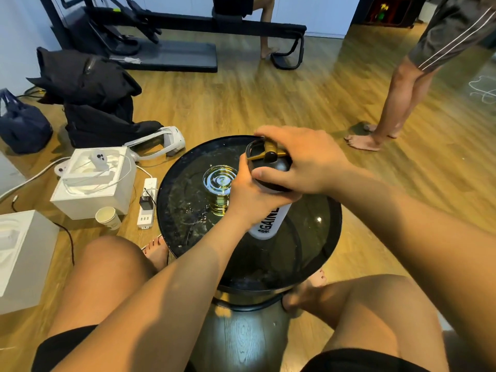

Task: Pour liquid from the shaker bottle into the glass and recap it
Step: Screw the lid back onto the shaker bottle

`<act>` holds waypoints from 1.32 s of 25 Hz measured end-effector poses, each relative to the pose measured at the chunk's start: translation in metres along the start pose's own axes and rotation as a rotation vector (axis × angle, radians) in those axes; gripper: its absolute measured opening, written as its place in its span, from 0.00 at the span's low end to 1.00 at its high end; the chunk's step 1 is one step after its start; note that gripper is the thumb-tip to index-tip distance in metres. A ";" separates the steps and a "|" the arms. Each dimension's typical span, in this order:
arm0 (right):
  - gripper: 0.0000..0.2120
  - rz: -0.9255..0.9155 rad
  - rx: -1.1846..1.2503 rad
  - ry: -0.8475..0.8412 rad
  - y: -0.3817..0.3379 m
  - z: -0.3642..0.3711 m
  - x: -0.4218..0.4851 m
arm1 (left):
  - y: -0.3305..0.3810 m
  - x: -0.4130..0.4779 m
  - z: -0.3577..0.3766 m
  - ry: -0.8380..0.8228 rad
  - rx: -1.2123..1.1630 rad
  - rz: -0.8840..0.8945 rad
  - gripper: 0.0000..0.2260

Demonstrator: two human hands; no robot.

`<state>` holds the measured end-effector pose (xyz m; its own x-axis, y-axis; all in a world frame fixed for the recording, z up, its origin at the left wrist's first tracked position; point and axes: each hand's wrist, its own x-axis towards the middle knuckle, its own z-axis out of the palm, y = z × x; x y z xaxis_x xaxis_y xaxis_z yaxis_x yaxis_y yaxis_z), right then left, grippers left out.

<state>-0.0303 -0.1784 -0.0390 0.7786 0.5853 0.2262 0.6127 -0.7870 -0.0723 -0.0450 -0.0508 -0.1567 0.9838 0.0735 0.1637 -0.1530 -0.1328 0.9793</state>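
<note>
Shaker bottle [269, 220]: white, with black lettering, standing on the round black table [308, 224], right of centre.
Lid [271, 159]: black, with a gold loop, sitting on top of the bottle.
Left hand [252, 194]: wrapped around the bottle's upper body just under the lid. The lettered lower part sticks out below the fist.
Right hand [303, 157]: reaches in from the right and clasps the lid, thumb on the near edge and fingers curled over the far rim. The gold loop shows between them.
Glass [220, 181]: upright on the table, just left of the bottle and close beside the left hand's knuckles. Yellow liquid shows low in it.
Floor, left of the table: a white box [94, 183], a paper cup [108, 217] and a power strip [147, 202].
Far right: a standing person's bare legs [397, 103].
</note>
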 end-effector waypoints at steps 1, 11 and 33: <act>0.34 -0.020 0.059 -0.004 0.005 -0.003 0.001 | -0.001 -0.002 0.000 0.004 -0.013 -0.015 0.46; 0.22 -0.242 0.126 0.086 0.018 -0.015 -0.007 | -0.002 -0.007 -0.001 -0.150 -0.076 -0.030 0.43; 0.31 0.185 0.295 -0.195 -0.004 -0.055 -0.002 | 0.004 -0.014 0.004 -0.200 -0.065 -0.022 0.47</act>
<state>-0.0414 -0.1869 0.0139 0.8731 0.4875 -0.0032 0.4505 -0.8093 -0.3770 -0.0586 -0.0559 -0.1553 0.9850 -0.1230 0.1211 -0.1302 -0.0691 0.9891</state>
